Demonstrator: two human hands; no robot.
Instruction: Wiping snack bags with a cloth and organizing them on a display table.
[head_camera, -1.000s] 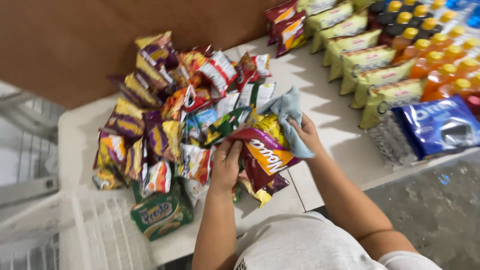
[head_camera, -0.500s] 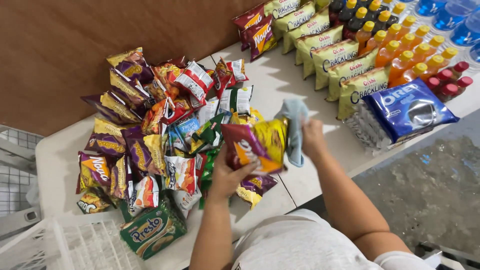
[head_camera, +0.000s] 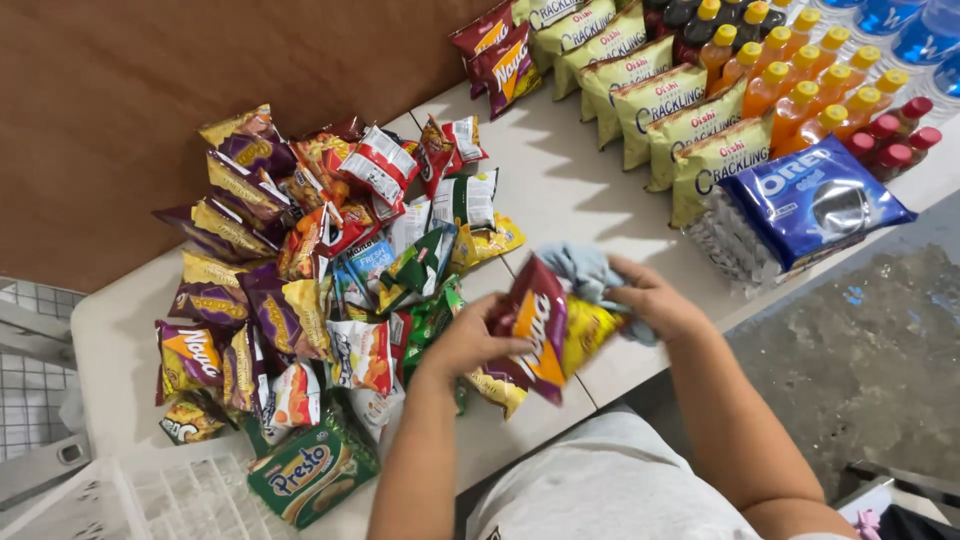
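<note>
Holding a maroon snack bag (head_camera: 537, 325) up over the near edge of the counter (head_camera: 560, 190), my left hand (head_camera: 470, 340) has its grip closed on the bag's left side, thumb on the front. The bag stands tilted, its orange stripe facing the camera, with a yellow bag (head_camera: 588, 330) showing just behind it to the right. My right hand (head_camera: 655, 300) is closed around a light blue cloth (head_camera: 585, 270), which is bunched against the top right of the maroon bag; the two are touching. Both hands are close together, just above the seam where the two counter tops meet.

Left of my hands lies a loose heap of small snack bags (head_camera: 300, 260), purple, yellow, red and green, spread across the counter and reaching back to the brown wall (head_camera: 150, 90). A green biscuit box (head_camera: 310, 472) sits at the heap's near corner, beside a white wire basket (head_camera: 150, 495) at the counter's front edge. To the right, well apart from my hands, pale yellow cracker bags (head_camera: 680, 120) stand in an overlapping row. Behind them are orange bottles (head_camera: 800, 95) with yellow caps, and a few red-capped ones farther right. A blue cookie pack (head_camera: 815, 200) rests on a clear wrapped bundle near the right edge.
</note>
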